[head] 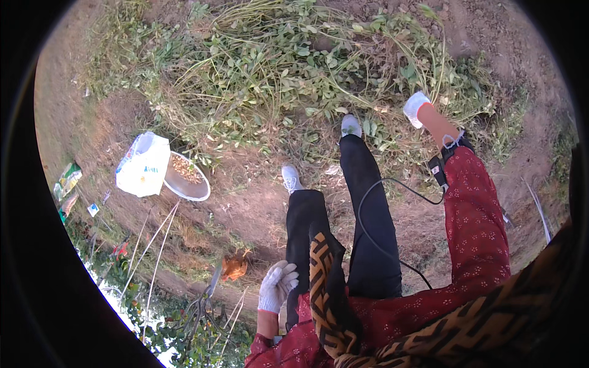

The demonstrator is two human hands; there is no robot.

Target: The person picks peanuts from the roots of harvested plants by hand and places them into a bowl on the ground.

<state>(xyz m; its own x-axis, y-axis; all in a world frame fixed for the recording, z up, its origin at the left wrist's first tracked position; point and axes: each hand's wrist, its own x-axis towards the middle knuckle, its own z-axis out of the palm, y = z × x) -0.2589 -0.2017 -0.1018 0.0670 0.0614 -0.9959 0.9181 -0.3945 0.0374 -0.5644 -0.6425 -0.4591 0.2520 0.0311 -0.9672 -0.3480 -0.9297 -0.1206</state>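
Note:
My right hand [416,109], in a white knitted glove with an orange cuff edge, is stretched out to the right edge of a heap of pulled leafy plants [257,69]. It meets the plant stems there; its fingers are partly hidden, so I cannot tell whether it grips them. My left hand [278,281], gloved in white too, is beside my left thigh with its fingers curled, and no object shows in it. A metal basin [187,186] holding what look like peanuts in their shells [186,169] stands left of my feet, partly behind a white printed sack [143,165].
A brown hen [234,267] is on the soil left of my legs. Colourful plastic packets [69,181] lie at the far left. Pale cords [154,244] run near the basin. A black cable [368,225] loops from my right forearm across my leg.

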